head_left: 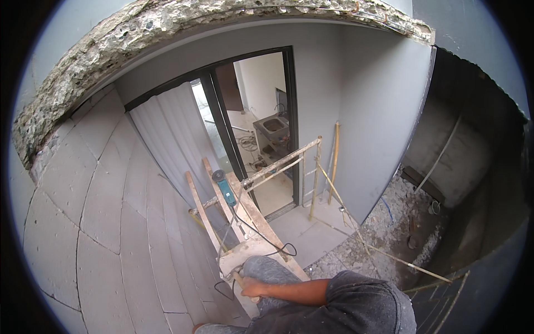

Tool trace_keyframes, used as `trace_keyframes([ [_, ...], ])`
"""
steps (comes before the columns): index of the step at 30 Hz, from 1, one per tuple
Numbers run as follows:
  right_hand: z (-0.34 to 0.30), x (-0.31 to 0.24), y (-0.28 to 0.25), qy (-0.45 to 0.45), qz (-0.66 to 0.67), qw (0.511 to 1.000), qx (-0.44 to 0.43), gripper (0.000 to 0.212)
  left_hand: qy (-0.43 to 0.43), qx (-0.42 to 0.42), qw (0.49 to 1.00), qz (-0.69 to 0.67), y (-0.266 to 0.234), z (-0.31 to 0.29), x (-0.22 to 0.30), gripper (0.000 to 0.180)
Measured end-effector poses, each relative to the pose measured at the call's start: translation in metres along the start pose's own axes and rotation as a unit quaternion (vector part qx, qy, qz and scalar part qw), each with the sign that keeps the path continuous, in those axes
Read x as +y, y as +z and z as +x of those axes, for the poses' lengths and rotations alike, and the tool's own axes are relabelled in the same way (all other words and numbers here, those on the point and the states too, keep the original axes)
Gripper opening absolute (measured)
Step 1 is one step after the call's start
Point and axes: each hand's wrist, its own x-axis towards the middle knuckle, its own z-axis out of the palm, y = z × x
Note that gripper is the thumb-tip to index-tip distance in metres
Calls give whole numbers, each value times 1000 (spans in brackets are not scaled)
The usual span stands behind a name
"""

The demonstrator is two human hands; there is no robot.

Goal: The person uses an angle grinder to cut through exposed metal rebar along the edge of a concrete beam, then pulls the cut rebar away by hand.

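Observation:
I look down from a wooden scaffold beside a grey block wall. My right hand reaches leftward from a dark sleeve and is closed around a short wooden handle; its head is hidden. The hand rests by my knee in grey trousers, at the near end of a wooden plank. Farther along the plank lies a teal angle grinder, its black cable trailing back toward me. My left hand is out of sight.
Bamboo and timber scaffold rails stand ahead. Below, a doorway with a dark frame opens onto a room with a sink. A white curtain hangs to its left. Rubble covers the ground at right. A rough concrete beam runs overhead.

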Motion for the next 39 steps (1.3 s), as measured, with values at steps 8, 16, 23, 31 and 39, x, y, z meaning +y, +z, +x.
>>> trace_keyframes([
  [8, -3, 0, 0, -37, 25, 998, 37, 52, -4, 15, 999, -29, -2, 19, -4, 70],
  [16, 5, 5, 4, -21, 23, 999, 20, 50, -10, 17, 999, -42, 0, 27, -8, 70],
  [23, 8, 7, 6, 2, 30, 999, 13, 52, -8, 17, 999, -47, 0, 32, -12, 71],
  [31, 21, 9, 10, 30, 72, 997, 5, 48, -5, 19, 999, -48, -1, 39, -12, 71],
  [39, 7, 9, -44, 22, 546, 813, -202, 29, -7, 22, 999, -48, -5, 43, -7, 71],
])
